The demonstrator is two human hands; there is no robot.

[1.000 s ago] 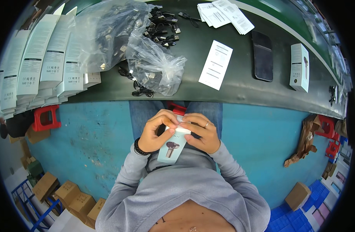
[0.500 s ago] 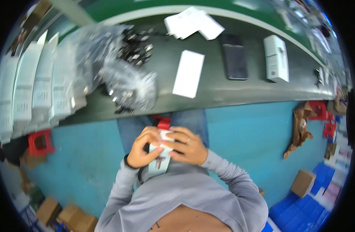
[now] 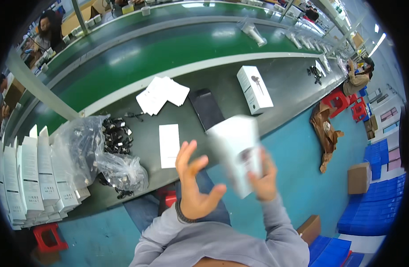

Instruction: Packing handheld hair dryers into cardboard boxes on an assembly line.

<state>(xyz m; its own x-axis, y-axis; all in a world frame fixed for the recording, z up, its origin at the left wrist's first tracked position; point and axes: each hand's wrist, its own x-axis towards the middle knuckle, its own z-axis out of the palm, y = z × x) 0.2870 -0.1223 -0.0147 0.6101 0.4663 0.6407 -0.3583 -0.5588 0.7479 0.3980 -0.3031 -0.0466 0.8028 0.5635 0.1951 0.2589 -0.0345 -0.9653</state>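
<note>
My right hand grips a white carton by its right side, above the bench's front edge. The carton is tilted and smeared by motion, with a dark picture on one face. My left hand is raised beside it, fingers spread and holding nothing. Beyond my left hand a blank white card lies on the dark bench. A dark smartphone rests behind the held carton. Farther right, a similar white carton sits on the bench. White leaflets lie in a loose pile.
Clear plastic bags and black cables cover the bench's left part, beside rows of white cartons. A green conveyor runs behind. Red stools, torn brown paper and blue boxes are on the floor. Other people sit farther off.
The carton has risen from my lap to above the bench edge, in my right hand alone. My left hand has let go and opened. The view has swung up and right.
</note>
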